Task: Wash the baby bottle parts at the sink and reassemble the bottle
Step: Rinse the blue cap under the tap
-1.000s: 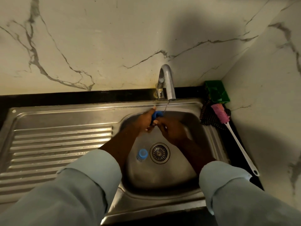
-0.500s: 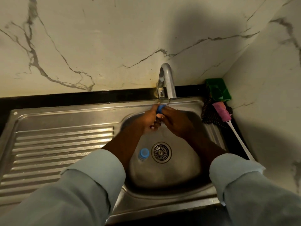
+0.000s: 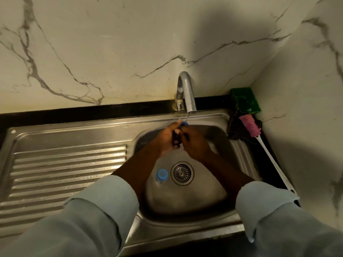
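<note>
Both hands meet under the chrome tap (image 3: 186, 93), where a thin stream of water falls. My left hand (image 3: 167, 139) and my right hand (image 3: 195, 142) are closed together around a small blue bottle part (image 3: 183, 124); only its top edge shows between the fingers. A clear baby bottle with a light blue top (image 3: 161, 175) lies in the steel sink bowl (image 3: 185, 199), left of the drain (image 3: 182, 173) and partly hidden behind my left forearm.
A ribbed steel drainboard (image 3: 66, 171) spreads to the left. At the right rim lie a pink-headed bottle brush with a white handle (image 3: 259, 141), a dark mesh scrubber (image 3: 236, 129) and a green holder (image 3: 245, 102). Marble walls close the back and right.
Both hands rose from lower in the bowl up to the tap's outlet, still around the blue part. The bottle in the bowl stayed put.
</note>
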### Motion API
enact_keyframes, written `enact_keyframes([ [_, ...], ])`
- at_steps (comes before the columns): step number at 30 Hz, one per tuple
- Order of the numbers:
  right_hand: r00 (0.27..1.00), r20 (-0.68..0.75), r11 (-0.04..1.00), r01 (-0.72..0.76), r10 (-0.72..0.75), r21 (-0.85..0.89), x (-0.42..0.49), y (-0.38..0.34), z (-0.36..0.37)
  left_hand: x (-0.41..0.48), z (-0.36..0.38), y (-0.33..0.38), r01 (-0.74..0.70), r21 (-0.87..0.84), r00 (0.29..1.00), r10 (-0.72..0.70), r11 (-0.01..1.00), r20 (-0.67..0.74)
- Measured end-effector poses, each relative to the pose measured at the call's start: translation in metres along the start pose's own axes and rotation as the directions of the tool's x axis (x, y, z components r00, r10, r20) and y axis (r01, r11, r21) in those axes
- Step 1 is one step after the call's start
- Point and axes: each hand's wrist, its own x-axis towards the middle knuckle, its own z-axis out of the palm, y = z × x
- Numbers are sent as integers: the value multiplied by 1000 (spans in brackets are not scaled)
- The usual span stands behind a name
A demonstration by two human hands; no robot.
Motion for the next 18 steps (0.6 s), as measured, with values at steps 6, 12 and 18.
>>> enact_keyframes([
  [6,874,264,791,482,-408,-376,4,37,-24,-6,-7,2,166,210,984,-176,964,29],
  [12,962,94,937,273,-258,-218,-10,33,-1,-7,-1,0,230,141,973,-229,963,-29],
  [18,959,-102,891,-201,264,407,-2,2,19,-1,3,3,155,137,981,-136,978,-141],
])
